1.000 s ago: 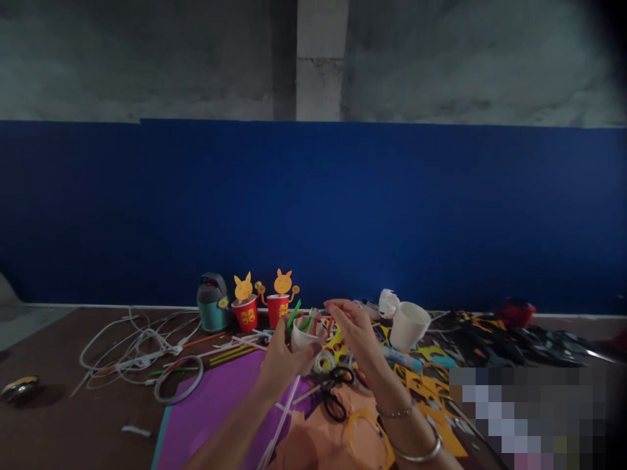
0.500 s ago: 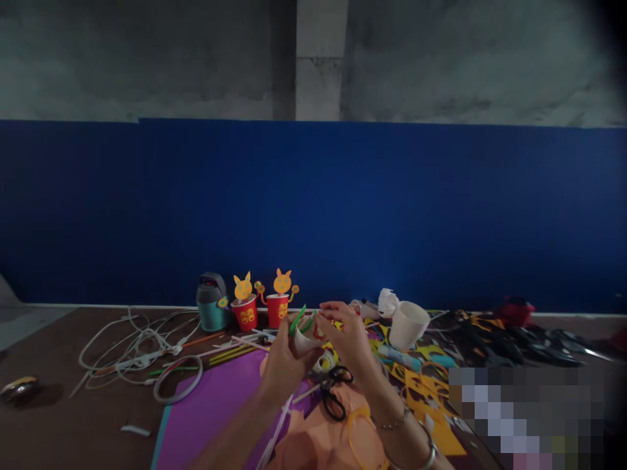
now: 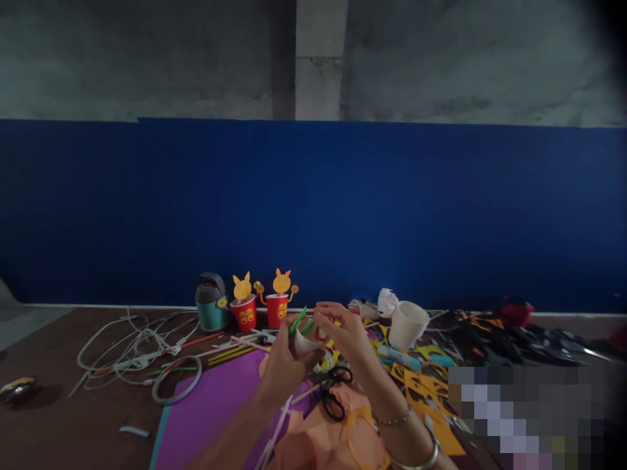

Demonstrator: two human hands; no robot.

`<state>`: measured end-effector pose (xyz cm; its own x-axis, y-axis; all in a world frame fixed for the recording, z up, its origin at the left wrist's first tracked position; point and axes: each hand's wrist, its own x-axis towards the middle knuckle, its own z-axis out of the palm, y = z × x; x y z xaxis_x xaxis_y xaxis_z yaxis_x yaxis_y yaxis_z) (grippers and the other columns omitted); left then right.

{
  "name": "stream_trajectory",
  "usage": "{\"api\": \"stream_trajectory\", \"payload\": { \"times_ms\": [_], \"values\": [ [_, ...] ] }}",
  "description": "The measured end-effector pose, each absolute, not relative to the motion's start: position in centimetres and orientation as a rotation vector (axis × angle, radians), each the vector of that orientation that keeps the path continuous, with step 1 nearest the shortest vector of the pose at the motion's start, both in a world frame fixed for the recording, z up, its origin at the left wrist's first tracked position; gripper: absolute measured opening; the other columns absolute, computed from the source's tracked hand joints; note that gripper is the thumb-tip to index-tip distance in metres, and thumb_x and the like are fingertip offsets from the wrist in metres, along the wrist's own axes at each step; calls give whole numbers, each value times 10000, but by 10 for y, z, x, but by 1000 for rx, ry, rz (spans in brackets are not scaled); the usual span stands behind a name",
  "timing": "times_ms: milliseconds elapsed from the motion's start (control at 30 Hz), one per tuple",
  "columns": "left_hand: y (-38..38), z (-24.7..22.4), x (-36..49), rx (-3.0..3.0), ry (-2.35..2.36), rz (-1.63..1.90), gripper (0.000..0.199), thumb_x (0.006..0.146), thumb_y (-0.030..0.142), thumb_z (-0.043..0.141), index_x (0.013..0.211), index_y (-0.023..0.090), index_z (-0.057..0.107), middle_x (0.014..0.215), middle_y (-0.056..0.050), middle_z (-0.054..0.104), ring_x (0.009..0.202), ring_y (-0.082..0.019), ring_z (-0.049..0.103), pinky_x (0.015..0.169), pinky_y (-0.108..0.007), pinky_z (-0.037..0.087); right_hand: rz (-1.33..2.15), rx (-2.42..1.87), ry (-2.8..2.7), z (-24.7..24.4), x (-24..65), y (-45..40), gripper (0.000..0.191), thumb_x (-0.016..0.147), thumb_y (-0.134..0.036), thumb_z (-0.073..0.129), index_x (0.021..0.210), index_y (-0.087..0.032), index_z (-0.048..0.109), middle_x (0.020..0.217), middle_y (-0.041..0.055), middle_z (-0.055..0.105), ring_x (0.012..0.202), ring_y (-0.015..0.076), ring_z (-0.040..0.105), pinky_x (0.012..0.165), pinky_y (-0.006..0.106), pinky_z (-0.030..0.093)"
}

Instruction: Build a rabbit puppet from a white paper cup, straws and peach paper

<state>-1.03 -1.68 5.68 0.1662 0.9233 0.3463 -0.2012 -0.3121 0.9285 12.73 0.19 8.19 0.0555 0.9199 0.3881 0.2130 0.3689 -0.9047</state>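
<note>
Blue panel (image 3: 313,209) behind cluttered tabletop (image 3: 53,346)

The left hand (image 3: 283,369)'s grip wrapped a white cup (image 3: 303,346) above the tabletop's middle, a green strip (image 3: 298,321) at its rim. The right hand (image 3: 349,336) curved over the cup by a red strip (image 3: 320,333); I couldn't tell if its grip pinched anything. Two red cups (image 3: 245,314) stood near the far edge.

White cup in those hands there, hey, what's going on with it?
A person's left hand holds the small white cup tilted, with a green strip sticking up at its rim. The right hand is at the cup's opening, by a red piece; whether it grips that is unclear. Behind stand two red cups with orange cat-eared faces. Black-handled scissors lie nearer the person.
</note>
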Motion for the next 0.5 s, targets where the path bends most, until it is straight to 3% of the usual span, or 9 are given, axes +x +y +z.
{"api": "stream_trajectory", "payload": {
  "times_ms": [300,500],
  "values": [
    [-21,53,-5,1432,689,1394,543,666,147,736,1134,209,468,1111,-82,643,988,-232,629,871,-363,484,700,-1033,-1427,78,124,1,181,785,-295,577,719,-173,693,1039,88,644,915,210,612,777,306,467],
    [-21,45,-14,1912,936,1592,458,743,158,645,1181,236,535,1154,-96,609,1084,-278,567,956,-441,415,559,-1128,-1460,82,119,-3,152,705,-162,537,611,-179,656,960,78,654,891,219,608,785,321,451]
  ]
}}
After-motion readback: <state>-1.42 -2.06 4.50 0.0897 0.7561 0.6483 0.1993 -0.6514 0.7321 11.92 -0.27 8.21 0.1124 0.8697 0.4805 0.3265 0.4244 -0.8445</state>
